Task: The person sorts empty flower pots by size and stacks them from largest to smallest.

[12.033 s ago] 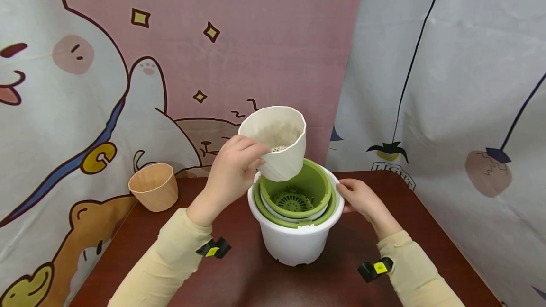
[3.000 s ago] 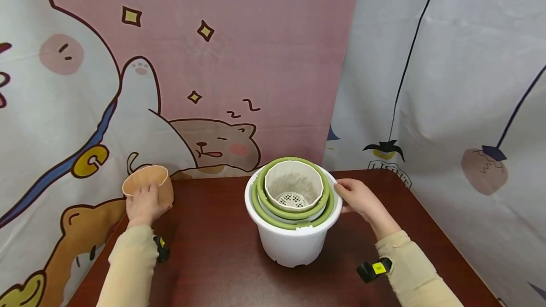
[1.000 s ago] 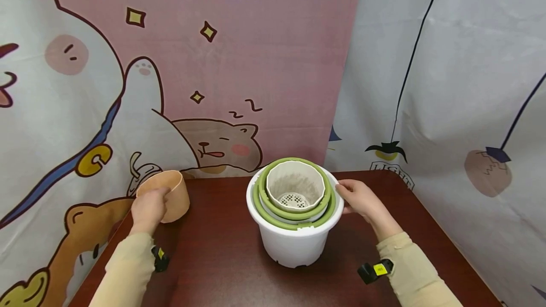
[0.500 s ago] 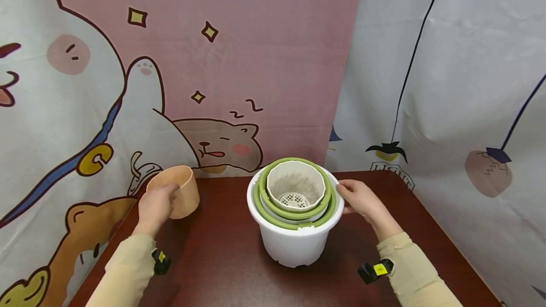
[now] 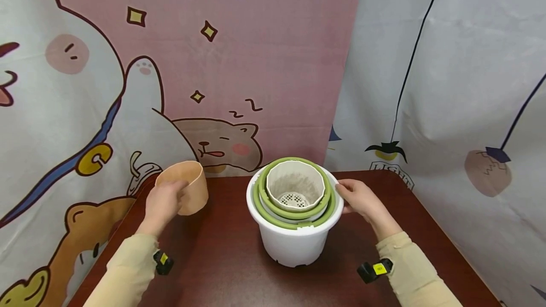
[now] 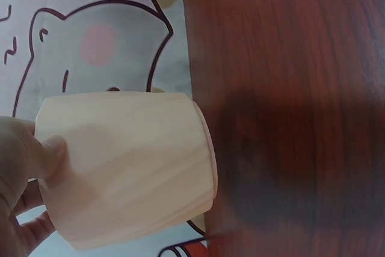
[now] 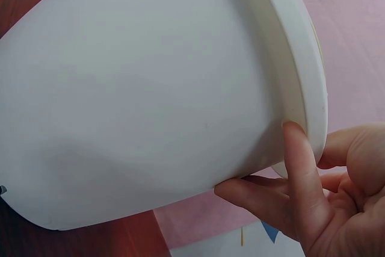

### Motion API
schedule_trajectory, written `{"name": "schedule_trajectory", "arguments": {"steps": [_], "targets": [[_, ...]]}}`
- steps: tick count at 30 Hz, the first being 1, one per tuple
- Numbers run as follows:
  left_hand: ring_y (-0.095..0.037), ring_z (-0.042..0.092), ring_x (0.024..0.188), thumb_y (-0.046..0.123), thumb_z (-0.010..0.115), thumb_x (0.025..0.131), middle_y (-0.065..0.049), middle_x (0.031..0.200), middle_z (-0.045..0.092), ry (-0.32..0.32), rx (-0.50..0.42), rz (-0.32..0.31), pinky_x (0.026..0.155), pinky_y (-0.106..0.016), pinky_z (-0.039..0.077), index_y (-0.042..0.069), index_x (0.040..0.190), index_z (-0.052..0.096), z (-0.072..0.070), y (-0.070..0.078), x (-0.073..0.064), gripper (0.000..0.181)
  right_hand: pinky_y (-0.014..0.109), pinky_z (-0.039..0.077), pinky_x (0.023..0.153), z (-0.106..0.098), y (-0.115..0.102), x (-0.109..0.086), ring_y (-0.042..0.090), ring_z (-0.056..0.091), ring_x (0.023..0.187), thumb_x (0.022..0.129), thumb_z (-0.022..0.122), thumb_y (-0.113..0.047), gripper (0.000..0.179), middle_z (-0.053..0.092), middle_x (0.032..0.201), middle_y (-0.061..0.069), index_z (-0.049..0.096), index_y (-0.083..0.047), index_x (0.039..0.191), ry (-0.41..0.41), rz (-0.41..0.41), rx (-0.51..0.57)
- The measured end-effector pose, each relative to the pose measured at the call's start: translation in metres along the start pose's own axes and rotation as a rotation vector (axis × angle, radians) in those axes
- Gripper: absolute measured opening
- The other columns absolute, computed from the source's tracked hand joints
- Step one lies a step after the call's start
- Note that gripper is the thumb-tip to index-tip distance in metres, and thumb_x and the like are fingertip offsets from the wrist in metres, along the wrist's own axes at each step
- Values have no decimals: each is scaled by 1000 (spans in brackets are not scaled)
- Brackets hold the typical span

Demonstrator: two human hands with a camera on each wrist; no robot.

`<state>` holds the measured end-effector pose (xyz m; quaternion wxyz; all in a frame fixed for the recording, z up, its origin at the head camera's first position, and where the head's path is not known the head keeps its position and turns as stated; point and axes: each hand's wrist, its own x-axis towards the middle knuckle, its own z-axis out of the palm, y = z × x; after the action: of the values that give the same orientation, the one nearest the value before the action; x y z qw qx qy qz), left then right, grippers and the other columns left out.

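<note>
My left hand pinches the rim of a peach-orange plant pot on the left side. In the left wrist view the pot has a faint wood-grain pattern, the thumb lies on its outer wall, and a shadow falls on the tabletop beside its base. My right hand grips the right rim of a large white plant pot, which stands upright. Nested inside that pot are green-rimmed pots and, innermost, a faceted cream pot with a perforated bottom. The right wrist view shows fingers under the white rim.
The dark red-brown wooden table carries the pots. A cartoon-printed cloth hangs right behind the table's back edge, and a pale cloth runs along the right side.
Earlier the left hand placed the cream pot into the stack, then took the peach pot at the far left. Over the last second it has carried that pot rightward; the right hand stays put.
</note>
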<state>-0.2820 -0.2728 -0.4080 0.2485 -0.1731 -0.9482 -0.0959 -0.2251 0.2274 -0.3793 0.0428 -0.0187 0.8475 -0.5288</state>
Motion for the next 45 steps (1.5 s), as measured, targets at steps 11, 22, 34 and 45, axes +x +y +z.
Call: {"name": "schedule_trajectory", "arguments": {"steps": [11, 22, 34, 45], "targets": [[-35, 62, 81, -7, 73, 75, -12, 87, 70, 57, -13, 97, 70, -52, 50, 5, 103, 69, -10, 21, 9, 30, 32, 59, 64, 1, 1, 1, 18, 65, 75, 104, 48, -16, 40, 62, 101, 19, 50, 13, 132, 0, -12, 5], [-35, 63, 83, -9, 75, 74, -12, 89, 71, 153, -43, 178, 72, -53, 50, 5, 100, 71, -24, 47, 18, 30, 32, 59, 63, 1, 0, 1, 18, 65, 73, 104, 49, -17, 39, 61, 100, 18, 52, 11, 130, 4, -15, -5], [-33, 62, 81, -11, 73, 73, -8, 89, 71, 261, -80, 285, 70, -49, 49, 8, 98, 71, -35, 68, 25, 32, 33, 59, 64, 1, 1, 2, 18, 65, 74, 104, 48, -16, 39, 62, 100, 18, 51, 12, 131, 2, -12, 6], [-32, 62, 79, -15, 70, 73, -8, 87, 71, 346, -124, 367, 70, -48, 50, 7, 97, 71, -46, 89, 36, 33, 32, 59, 64, 0, 1, 1, 18, 65, 75, 104, 48, -16, 40, 62, 102, 19, 50, 12, 132, 4, 2, 10]]}}
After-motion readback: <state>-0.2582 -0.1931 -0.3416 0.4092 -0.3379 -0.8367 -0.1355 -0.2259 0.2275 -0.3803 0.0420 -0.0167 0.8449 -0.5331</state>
